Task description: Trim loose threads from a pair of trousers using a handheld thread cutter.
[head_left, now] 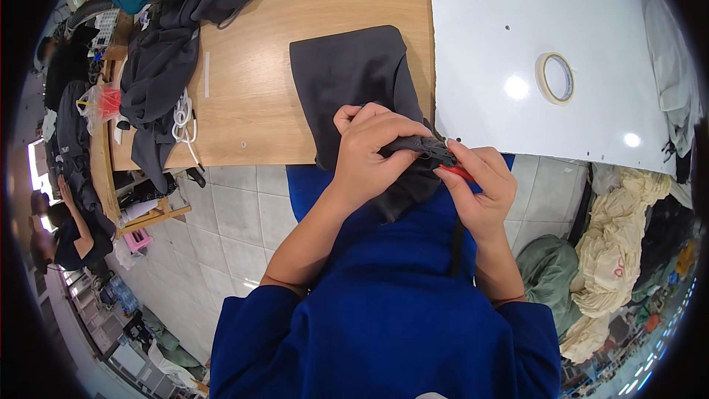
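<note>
Left hand [369, 149] pinches a fold of dark grey fabric [353, 77] at mid-frame while right hand [480, 188] grips a small red-handled tool [456, 171] against it, with most cloth lying unworked on the table [258, 96].

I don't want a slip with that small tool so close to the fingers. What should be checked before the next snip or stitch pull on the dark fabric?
1. Left hand grips the dark fabric at the working spot: ok.
2. Right hand holds the small red-handled tool firmly: ok.
3. Tool tip pointing away from the left fingers: cannot tell, tip hidden.
4. Rest of the fabric supported on the wooden table: ok.
5. Seam or thread being worked is visible: cannot tell, hands cover it.
6. Tape roll clear of the work: ok.
</note>
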`<state>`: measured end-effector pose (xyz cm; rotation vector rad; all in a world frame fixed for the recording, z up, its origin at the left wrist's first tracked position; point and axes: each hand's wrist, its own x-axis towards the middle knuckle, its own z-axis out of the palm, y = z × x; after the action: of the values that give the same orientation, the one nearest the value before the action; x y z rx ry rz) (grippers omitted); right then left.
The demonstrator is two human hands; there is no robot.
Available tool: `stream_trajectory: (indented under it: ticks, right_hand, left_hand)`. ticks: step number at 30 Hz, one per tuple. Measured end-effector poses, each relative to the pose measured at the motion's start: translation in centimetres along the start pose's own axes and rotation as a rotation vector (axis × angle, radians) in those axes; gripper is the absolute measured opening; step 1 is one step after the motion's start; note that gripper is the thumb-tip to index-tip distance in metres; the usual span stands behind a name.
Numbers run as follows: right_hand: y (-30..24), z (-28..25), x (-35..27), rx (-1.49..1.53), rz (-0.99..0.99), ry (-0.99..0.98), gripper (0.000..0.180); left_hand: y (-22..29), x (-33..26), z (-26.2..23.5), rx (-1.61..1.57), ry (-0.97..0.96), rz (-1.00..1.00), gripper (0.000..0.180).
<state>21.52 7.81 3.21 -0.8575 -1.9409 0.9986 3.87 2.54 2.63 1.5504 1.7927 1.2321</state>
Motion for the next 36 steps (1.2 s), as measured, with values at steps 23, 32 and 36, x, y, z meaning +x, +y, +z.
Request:
stream_trajectory:
  ticks: [23,32,36]
  right_hand:
    - [1.6,0.4,0.4,0.904,0.752,-0.334,0.025]
    - [1.2,-0.5,0.4,0.932,0.644,-0.42,0.026]
    - [0.2,0.6,-0.5,0.46,0.458,-0.153,0.024]
  left_hand:
    - [-0.5,-1.4,-1.1,0.092,0.087,0.21,0.025]
    - [-0.4,-2.0,-1.5,0.149,0.099,0.201,0.027]
    - [-0.3,-2.1,-1.2,0.124,0.14,0.207,0.023]
